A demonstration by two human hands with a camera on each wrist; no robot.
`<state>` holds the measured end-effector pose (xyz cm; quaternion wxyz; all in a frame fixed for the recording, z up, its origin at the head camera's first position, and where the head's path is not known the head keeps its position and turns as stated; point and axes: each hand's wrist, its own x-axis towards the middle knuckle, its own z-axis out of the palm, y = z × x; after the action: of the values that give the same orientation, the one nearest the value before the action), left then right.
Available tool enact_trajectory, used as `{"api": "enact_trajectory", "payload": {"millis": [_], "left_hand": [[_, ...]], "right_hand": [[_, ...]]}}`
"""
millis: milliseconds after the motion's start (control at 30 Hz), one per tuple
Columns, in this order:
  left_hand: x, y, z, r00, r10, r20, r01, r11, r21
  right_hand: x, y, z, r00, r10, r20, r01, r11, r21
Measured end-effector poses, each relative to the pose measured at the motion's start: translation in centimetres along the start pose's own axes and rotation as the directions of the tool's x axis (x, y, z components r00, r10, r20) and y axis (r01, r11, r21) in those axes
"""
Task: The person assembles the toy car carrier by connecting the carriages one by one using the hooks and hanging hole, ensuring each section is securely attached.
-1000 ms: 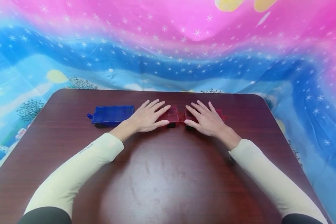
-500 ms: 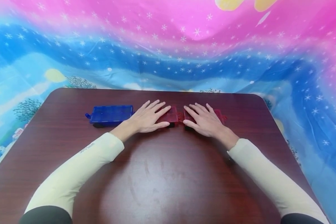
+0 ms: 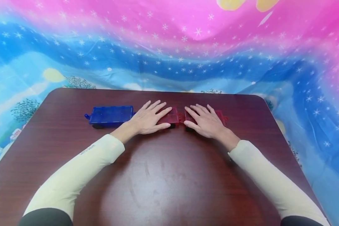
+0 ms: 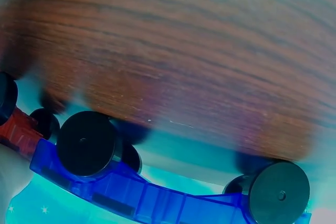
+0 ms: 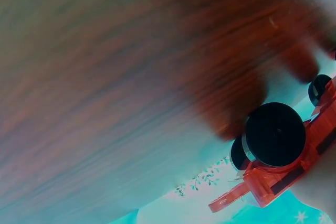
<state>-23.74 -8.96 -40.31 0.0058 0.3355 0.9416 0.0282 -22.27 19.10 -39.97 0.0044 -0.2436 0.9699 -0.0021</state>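
Observation:
In the head view, a blue see-through toy wagon (image 3: 111, 115) with black wheels stands left of my left hand (image 3: 149, 118). That hand lies palm down, fingers spread, over a red toy wagon (image 3: 172, 116) and hides much of it. Farther right, my right hand (image 3: 204, 121) rests likewise on a second red wagon (image 3: 219, 115), partly covering it. Red hook couplings (image 3: 181, 117) meet between the two red wagons. The left wrist view shows the blue wagon's wheels (image 4: 86, 142) and side from low down. A red wagon (image 5: 283, 174) with its end hook appears in the right wrist view.
The wagons stand in a row toward the back of a dark brown wooden table (image 3: 163, 175). Behind the far edge hangs a pink and blue snowflake cloth (image 3: 169, 47). Both forearms, in pale sleeves (image 3: 81, 175), reach in from the front.
The row of wagons and the right hand sit slightly farther left in the head view, as does the background. A bit more of the blue wagon's right end shows. Both hands stay laid on the red wagons.

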Motion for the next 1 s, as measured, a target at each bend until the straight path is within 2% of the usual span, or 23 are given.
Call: {"api": "enact_trajectory", "payload": {"millis": [333,733,1000], "left_hand": [[-0.29,-0.33,0.08,0.999,-0.030,-0.037,0.028,0.999,-0.041],[-0.36,-0.42,0.28,0.998,-0.018,-0.061,0.015,0.998,-0.053],[-0.49,-0.50,0.20,0.997,-0.032,-0.065,0.027,0.997,-0.078]], "right_hand": [[0.00,0.08,0.06,1.000,0.003,-0.009,-0.003,1.000,-0.008],[0.03,0.01,0.05,1.000,0.019,0.000,-0.019,1.000,-0.010],[0.24,0.22,0.16,1.000,0.026,0.002,-0.026,0.999,-0.025]]}}
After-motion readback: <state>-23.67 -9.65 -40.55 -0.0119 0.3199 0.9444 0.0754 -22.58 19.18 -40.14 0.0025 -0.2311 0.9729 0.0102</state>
